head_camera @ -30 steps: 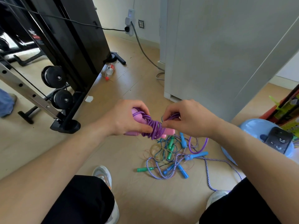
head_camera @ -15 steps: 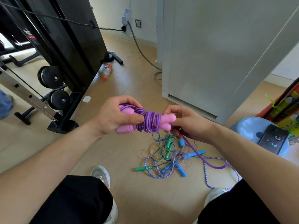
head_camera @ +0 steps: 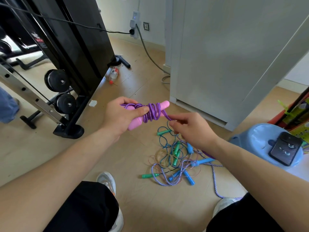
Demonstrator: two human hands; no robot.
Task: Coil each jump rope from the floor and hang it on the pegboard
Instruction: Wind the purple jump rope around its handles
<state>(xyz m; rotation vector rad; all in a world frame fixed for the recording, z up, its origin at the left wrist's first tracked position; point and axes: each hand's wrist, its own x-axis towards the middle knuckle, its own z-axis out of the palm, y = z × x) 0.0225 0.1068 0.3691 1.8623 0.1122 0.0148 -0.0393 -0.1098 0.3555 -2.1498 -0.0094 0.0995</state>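
1. In the middle of the frame we see the left hand point(head_camera: 120, 116) with its fingers and thumb curled round a purple glossy jump rope with pink plastic handles point(head_camera: 153, 113), which it holds above the floor.
2. The purple cord is wound in tight turns round the two pink handles; one handle tip pokes out towards the upper right of the bundle.
3. Just to the lower right, the right hand point(head_camera: 192, 129) pinches the free purple strand point(head_camera: 166, 115) between thumb and forefinger; the other fingers are loosely curled.
4. Below the hands, a tangled heap of further jump ropes point(head_camera: 175, 163) lies on the wooden floor point(head_camera: 133, 148), with green and blue handles and a purple-and-white braided cord.
5. At the right edge a black phone point(head_camera: 284, 148) rests on a pale blue plastic stool point(head_camera: 257, 136).
6. A black gym machine point(head_camera: 75, 47) fills the upper left and a white cabinet point(head_camera: 225, 56) the upper right.
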